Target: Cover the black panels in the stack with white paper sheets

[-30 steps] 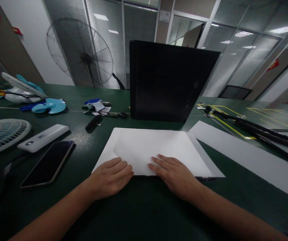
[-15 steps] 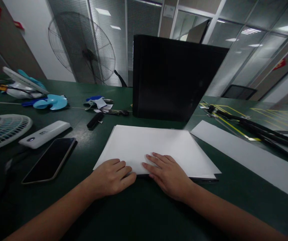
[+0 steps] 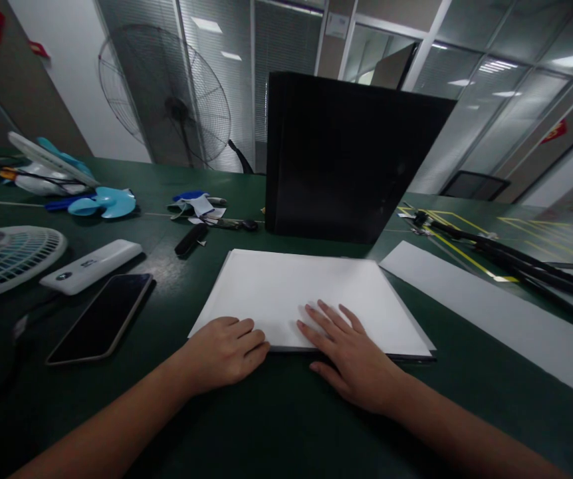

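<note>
Head view: white paper (image 3: 286, 286) is lying in front of the black box (image 3: 351, 159); the left hand (image 3: 227, 352) is curling at its near left edge, grip unclear, while the right hand (image 3: 351, 352) is spreading its fingers over it.
</note>
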The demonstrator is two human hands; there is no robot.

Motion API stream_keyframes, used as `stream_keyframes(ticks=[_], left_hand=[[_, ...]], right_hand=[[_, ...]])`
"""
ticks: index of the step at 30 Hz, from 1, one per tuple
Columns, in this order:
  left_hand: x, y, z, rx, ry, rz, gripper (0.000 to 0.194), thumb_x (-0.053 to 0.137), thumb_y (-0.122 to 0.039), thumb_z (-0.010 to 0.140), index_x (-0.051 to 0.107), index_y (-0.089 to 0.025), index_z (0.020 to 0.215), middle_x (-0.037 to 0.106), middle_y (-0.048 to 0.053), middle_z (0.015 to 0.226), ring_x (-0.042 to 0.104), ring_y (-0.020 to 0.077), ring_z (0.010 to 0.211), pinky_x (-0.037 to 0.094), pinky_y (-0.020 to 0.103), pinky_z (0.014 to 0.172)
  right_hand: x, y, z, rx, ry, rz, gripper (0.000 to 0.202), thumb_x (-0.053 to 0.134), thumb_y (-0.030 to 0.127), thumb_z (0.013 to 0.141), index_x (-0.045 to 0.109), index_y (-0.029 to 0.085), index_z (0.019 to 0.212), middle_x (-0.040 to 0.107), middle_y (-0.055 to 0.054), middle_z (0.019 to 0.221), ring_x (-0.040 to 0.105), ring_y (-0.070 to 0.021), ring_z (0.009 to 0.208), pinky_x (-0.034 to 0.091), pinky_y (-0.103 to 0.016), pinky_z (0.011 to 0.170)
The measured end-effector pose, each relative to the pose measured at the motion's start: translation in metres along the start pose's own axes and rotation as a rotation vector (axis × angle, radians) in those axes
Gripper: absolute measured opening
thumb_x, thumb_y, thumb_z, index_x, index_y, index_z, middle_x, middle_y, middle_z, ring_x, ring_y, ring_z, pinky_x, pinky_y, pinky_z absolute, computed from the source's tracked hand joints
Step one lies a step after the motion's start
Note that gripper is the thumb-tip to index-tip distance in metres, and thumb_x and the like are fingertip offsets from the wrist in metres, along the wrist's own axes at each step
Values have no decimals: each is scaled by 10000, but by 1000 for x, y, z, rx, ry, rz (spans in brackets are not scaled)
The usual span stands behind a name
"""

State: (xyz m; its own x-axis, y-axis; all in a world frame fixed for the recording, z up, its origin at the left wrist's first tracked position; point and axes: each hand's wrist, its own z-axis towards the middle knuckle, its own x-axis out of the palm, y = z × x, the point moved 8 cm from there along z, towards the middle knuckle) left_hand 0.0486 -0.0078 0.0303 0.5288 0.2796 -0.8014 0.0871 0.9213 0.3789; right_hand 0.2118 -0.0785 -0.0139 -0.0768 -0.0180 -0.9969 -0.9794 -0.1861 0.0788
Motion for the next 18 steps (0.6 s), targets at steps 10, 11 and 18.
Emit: stream_keyframes(ticks=[10, 11, 18], left_hand=[[5, 2, -3, -16, 32, -30, 73, 627, -123, 961, 693, -149, 972, 717, 49, 884, 625, 177, 740, 494, 291, 571], [5, 2, -2, -19, 38, -30, 73, 627, -125, 961, 695, -149, 975, 720, 50, 892, 626, 178, 743, 498, 293, 576], [1, 2, -1, -39, 0, -19, 122, 584, -115, 986, 696, -156, 960, 720, 49, 873, 643, 170, 779, 531, 278, 639]], right_hand=[[12, -103, -100, 275, -21, -121, 688, 393, 543, 1040, 79, 434, 1642, 63, -3, 1705, 70, -372, 1551, 208, -718, 1194], [14, -110, -106, 288, -2, -113, 668, 377, 534, 1047, 86, 437, 1641, 73, -2, 1703, 85, -366, 1550, 226, -710, 1192], [18, -118, -119, 302, -63, -93, 611, 392, 520, 1053, 195, 437, 1626, 164, 22, 1688, 183, -303, 1546, 310, -616, 1209]])
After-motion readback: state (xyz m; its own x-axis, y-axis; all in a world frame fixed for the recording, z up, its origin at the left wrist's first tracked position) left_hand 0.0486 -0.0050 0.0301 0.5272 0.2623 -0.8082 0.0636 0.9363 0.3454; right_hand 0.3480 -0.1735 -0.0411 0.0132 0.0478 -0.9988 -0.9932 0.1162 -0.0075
